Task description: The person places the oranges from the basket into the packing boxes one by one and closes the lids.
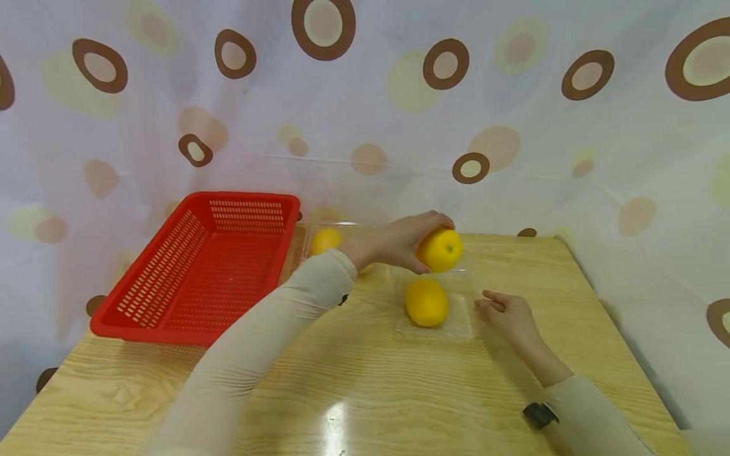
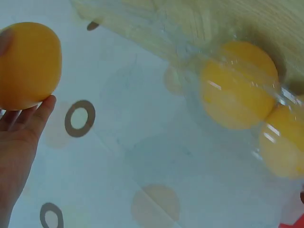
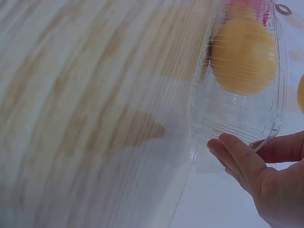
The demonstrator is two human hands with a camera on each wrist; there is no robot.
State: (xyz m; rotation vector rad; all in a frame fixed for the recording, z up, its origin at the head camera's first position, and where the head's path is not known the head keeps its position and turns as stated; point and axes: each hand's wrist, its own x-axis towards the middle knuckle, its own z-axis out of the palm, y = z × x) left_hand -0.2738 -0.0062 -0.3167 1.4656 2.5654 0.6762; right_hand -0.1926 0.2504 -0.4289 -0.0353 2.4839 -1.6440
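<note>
In the head view my left hand (image 1: 406, 242) grips an orange (image 1: 446, 251) above the back of a clear plastic box (image 1: 459, 324). The left wrist view shows that orange (image 2: 31, 66) against the fingers, held off the table. A second orange (image 1: 426, 303) sits in the left part of the box. At the box's right side is my right hand (image 1: 510, 320). Seen from the right wrist, the right hand (image 3: 270, 173) pinches the edge of the clear box (image 3: 237, 114) between thumb and fingers, with the orange (image 3: 243, 56) farther in.
A red plastic basket (image 1: 194, 335) stands on the left of the wooden table (image 1: 365, 392). Behind my left forearm is another clear box (image 1: 342, 224) with oranges (image 1: 327, 240), partly hidden. A patterned curtain (image 1: 365, 114) hangs behind the table.
</note>
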